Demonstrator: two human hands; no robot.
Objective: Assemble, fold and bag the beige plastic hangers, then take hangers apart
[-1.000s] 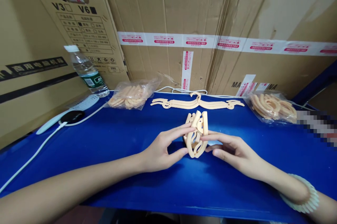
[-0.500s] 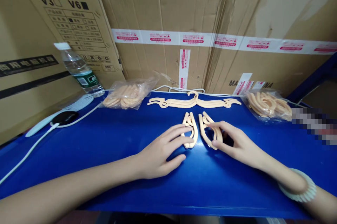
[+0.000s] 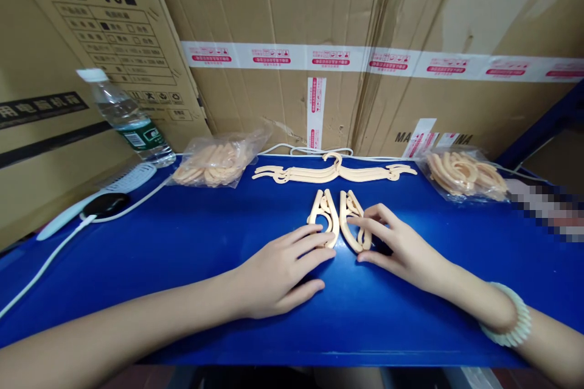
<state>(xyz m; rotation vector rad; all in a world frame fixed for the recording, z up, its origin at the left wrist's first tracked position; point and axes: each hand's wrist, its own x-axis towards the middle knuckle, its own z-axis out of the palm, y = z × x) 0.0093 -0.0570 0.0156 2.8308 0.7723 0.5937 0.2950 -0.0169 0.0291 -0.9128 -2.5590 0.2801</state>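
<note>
Left folded hanger (image 3: 333, 209) & right folded hanger (image 3: 344, 218) looked like smooth plastic w/ a soft shine. Open hanger (image 3: 319, 176) was the same smooth stuff, a bit more matt. Left bag (image 3: 214, 161) & right bag (image 3: 465, 176) were thin see-thru plastic, crinkly & v. shiny. Blue tabletop (image 3: 410, 331) was slick w/ bright glare spots; can't tell what it's made of. Big box (image 3: 255, 103) was dull cardboard, creased & scuffed, but its tape (image 3: 292, 56) was smooth. Water bottle (image 3: 121, 114) was clear, shiny plastic w/ a smooth label (image 3: 140, 134). Hairbrush (image 3: 132, 176) looked like matt plastic; black oval gadget (image 3: 107, 204), smooth & glossy. Wristband (image 3: 524, 319) had bumpy ridges.
</note>
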